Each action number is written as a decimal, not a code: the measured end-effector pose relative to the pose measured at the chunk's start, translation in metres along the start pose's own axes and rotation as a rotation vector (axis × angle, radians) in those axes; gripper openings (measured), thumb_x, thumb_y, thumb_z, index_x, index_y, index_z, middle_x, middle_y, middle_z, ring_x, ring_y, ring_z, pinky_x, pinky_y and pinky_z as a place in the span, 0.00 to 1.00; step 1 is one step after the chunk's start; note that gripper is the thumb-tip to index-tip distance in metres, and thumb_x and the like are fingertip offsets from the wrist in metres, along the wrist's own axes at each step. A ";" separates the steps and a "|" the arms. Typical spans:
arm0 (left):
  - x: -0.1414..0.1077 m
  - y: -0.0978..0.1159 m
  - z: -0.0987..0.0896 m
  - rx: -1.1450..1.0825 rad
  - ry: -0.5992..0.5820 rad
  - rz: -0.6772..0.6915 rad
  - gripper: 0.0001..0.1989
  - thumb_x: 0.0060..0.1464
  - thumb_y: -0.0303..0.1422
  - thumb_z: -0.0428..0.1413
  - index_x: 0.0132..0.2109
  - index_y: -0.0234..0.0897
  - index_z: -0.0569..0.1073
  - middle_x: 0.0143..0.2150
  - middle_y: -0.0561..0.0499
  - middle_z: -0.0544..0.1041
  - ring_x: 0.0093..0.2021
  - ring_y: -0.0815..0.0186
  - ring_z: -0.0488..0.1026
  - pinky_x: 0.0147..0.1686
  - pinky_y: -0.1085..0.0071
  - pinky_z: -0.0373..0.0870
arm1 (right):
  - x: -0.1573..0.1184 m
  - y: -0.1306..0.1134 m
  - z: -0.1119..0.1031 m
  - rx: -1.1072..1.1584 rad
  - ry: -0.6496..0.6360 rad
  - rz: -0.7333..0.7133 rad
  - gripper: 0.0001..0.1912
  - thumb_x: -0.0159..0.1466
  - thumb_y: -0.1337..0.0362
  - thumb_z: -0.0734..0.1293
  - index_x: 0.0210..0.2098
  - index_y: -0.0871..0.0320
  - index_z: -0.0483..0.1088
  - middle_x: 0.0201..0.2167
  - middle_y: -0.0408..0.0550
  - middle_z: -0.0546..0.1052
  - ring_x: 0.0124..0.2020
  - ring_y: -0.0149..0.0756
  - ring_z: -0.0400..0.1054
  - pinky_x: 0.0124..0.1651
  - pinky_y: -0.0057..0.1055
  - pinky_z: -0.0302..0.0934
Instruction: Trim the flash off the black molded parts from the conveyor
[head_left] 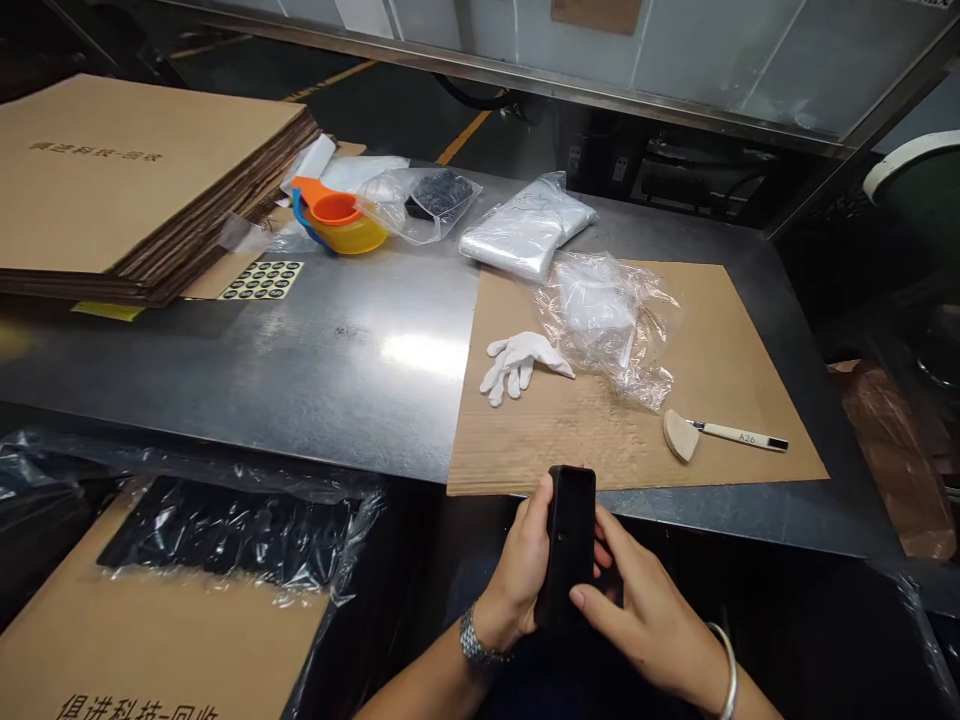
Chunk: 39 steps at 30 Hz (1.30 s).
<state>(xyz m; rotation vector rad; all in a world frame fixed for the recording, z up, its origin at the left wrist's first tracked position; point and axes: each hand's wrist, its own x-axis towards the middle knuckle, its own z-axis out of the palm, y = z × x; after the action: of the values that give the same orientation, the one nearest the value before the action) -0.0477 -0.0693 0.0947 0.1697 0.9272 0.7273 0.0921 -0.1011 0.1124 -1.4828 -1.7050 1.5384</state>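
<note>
Between my two hands, just off the table's front edge, is a black hollow rectangular part [574, 530], tilted with its open side facing up. My left hand [523, 565] wraps round its left side, thumb along the upper edge. My right hand [637, 605] grips the right side, with the thumb on the lower right edge and fingers partly hidden behind it. Beyond it, a brown cardboard sheet [525, 440] bears a white glove [523, 362], crumpled clear plastic [600, 310] and a pale wedge-shaped piece [681, 436] touching a white pen-like tool [742, 436].
Stacked cardboard [150, 180] fills the metal table's [360, 370] left end. Orange and yellow scoops [349, 225], a bagged black item [439, 192], plastic bags [525, 228] and a sticker sheet [264, 280] lie behind. A carton with bagged black parts [225, 530] stands at lower left.
</note>
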 end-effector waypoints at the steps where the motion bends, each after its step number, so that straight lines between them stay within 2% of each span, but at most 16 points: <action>1: -0.001 0.000 0.000 -0.001 -0.001 -0.006 0.34 0.57 0.53 0.39 0.34 0.25 0.75 0.18 0.44 0.74 0.18 0.65 0.71 0.20 0.73 0.67 | -0.003 0.001 0.001 0.029 -0.033 -0.014 0.37 0.60 0.64 0.64 0.64 0.52 0.44 0.60 0.50 0.59 0.61 0.41 0.52 0.62 0.41 0.47; 4: -0.001 0.000 0.000 -0.013 -0.038 -0.053 0.36 0.57 0.53 0.36 0.33 0.24 0.75 0.18 0.43 0.74 0.17 0.64 0.71 0.19 0.72 0.67 | -0.007 0.005 0.000 0.144 -0.130 -0.038 0.41 0.60 0.67 0.64 0.65 0.48 0.38 0.65 0.45 0.49 0.65 0.39 0.41 0.64 0.40 0.40; 6: 0.000 0.000 -0.001 0.005 -0.044 -0.050 0.37 0.57 0.53 0.35 0.30 0.24 0.75 0.18 0.42 0.74 0.17 0.65 0.71 0.19 0.73 0.66 | -0.008 0.008 0.000 0.220 -0.154 -0.022 0.42 0.59 0.67 0.64 0.66 0.47 0.36 0.65 0.45 0.49 0.64 0.39 0.46 0.61 0.39 0.48; 8: 0.000 -0.001 0.000 0.032 -0.028 0.002 0.35 0.57 0.52 0.37 0.29 0.24 0.75 0.18 0.42 0.74 0.17 0.66 0.71 0.19 0.74 0.66 | -0.008 0.009 0.001 0.264 -0.122 -0.002 0.40 0.60 0.66 0.63 0.65 0.47 0.39 0.63 0.47 0.54 0.58 0.39 0.55 0.55 0.37 0.56; 11: 0.000 -0.003 0.004 0.021 -0.004 0.089 0.31 0.57 0.51 0.42 0.32 0.27 0.75 0.21 0.43 0.76 0.19 0.66 0.71 0.21 0.73 0.68 | -0.006 0.008 0.005 0.185 0.003 -0.034 0.34 0.62 0.64 0.62 0.65 0.48 0.44 0.56 0.48 0.63 0.52 0.37 0.60 0.54 0.36 0.56; 13: 0.000 -0.004 0.006 0.015 0.004 0.065 0.31 0.56 0.52 0.42 0.32 0.26 0.75 0.21 0.43 0.76 0.18 0.66 0.71 0.20 0.73 0.67 | -0.004 0.007 0.004 0.104 0.048 -0.052 0.33 0.63 0.65 0.61 0.65 0.49 0.45 0.46 0.46 0.69 0.46 0.36 0.63 0.51 0.34 0.57; 15: 0.001 -0.004 0.007 0.016 -0.004 -0.003 0.34 0.56 0.52 0.40 0.28 0.25 0.75 0.18 0.42 0.75 0.17 0.66 0.70 0.18 0.73 0.67 | -0.001 0.006 0.000 0.103 0.017 -0.035 0.31 0.64 0.65 0.59 0.64 0.50 0.46 0.36 0.43 0.69 0.38 0.34 0.64 0.45 0.32 0.60; 17: 0.002 -0.004 0.006 0.004 -0.026 -0.050 0.36 0.57 0.53 0.38 0.26 0.24 0.74 0.17 0.41 0.74 0.16 0.65 0.70 0.19 0.72 0.67 | 0.000 0.005 -0.005 0.169 -0.052 -0.009 0.29 0.65 0.63 0.58 0.64 0.50 0.48 0.33 0.42 0.70 0.35 0.33 0.65 0.44 0.32 0.61; 19: 0.003 -0.004 0.004 -0.022 -0.046 -0.060 0.36 0.57 0.52 0.37 0.26 0.24 0.74 0.17 0.40 0.74 0.18 0.64 0.71 0.21 0.72 0.68 | -0.001 0.005 -0.009 0.235 -0.077 0.007 0.27 0.66 0.62 0.58 0.63 0.50 0.50 0.38 0.44 0.71 0.39 0.33 0.66 0.51 0.35 0.58; 21: 0.004 -0.003 0.003 -0.045 -0.058 -0.052 0.36 0.57 0.52 0.36 0.27 0.25 0.74 0.18 0.40 0.74 0.18 0.65 0.71 0.21 0.72 0.68 | -0.003 0.006 -0.009 0.282 -0.044 0.027 0.27 0.66 0.62 0.58 0.64 0.50 0.49 0.47 0.45 0.70 0.47 0.34 0.65 0.57 0.37 0.54; 23: 0.003 -0.002 0.004 -0.058 -0.048 -0.030 0.36 0.57 0.52 0.36 0.28 0.25 0.75 0.19 0.40 0.75 0.18 0.65 0.71 0.21 0.73 0.68 | -0.006 0.009 -0.004 0.307 -0.004 0.044 0.29 0.66 0.63 0.58 0.64 0.51 0.47 0.54 0.47 0.66 0.55 0.36 0.60 0.60 0.37 0.50; 26: 0.002 -0.001 0.008 -0.067 0.008 0.054 0.35 0.57 0.52 0.38 0.29 0.24 0.75 0.22 0.40 0.76 0.20 0.66 0.72 0.22 0.74 0.69 | -0.011 0.011 0.006 0.281 0.041 0.052 0.32 0.64 0.66 0.58 0.65 0.52 0.43 0.60 0.48 0.62 0.62 0.37 0.51 0.62 0.39 0.48; 29: 0.000 -0.001 0.010 -0.105 0.033 0.117 0.32 0.57 0.50 0.41 0.39 0.25 0.75 0.24 0.42 0.77 0.21 0.65 0.73 0.24 0.72 0.71 | -0.014 0.011 0.013 0.210 0.087 0.026 0.33 0.64 0.68 0.56 0.66 0.52 0.40 0.63 0.48 0.57 0.64 0.36 0.48 0.63 0.40 0.45; 31: -0.001 -0.002 0.011 -0.119 0.037 0.143 0.31 0.57 0.50 0.42 0.50 0.27 0.71 0.24 0.44 0.77 0.21 0.65 0.73 0.23 0.71 0.70 | -0.014 0.011 0.016 0.174 0.107 -0.004 0.33 0.64 0.69 0.56 0.66 0.52 0.39 0.64 0.47 0.54 0.64 0.35 0.48 0.63 0.38 0.46; 33: -0.001 -0.003 0.010 -0.123 0.044 0.187 0.31 0.56 0.50 0.43 0.57 0.31 0.65 0.25 0.45 0.77 0.21 0.65 0.73 0.22 0.71 0.70 | -0.013 0.011 0.018 0.152 0.119 -0.025 0.33 0.64 0.70 0.55 0.66 0.52 0.38 0.65 0.46 0.52 0.64 0.33 0.47 0.63 0.36 0.47; 39: -0.004 -0.009 0.010 -0.129 0.051 0.293 0.33 0.54 0.51 0.47 0.60 0.34 0.60 0.27 0.47 0.76 0.23 0.64 0.73 0.27 0.69 0.71 | -0.011 0.013 0.023 0.091 0.191 -0.066 0.34 0.63 0.71 0.56 0.65 0.53 0.38 0.62 0.47 0.58 0.61 0.33 0.54 0.61 0.37 0.51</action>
<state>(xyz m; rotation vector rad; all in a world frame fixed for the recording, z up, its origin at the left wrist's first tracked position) -0.0365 -0.0770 0.0992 0.1761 0.9103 1.0642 0.0818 -0.1232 0.0974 -1.4615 -1.5388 1.3744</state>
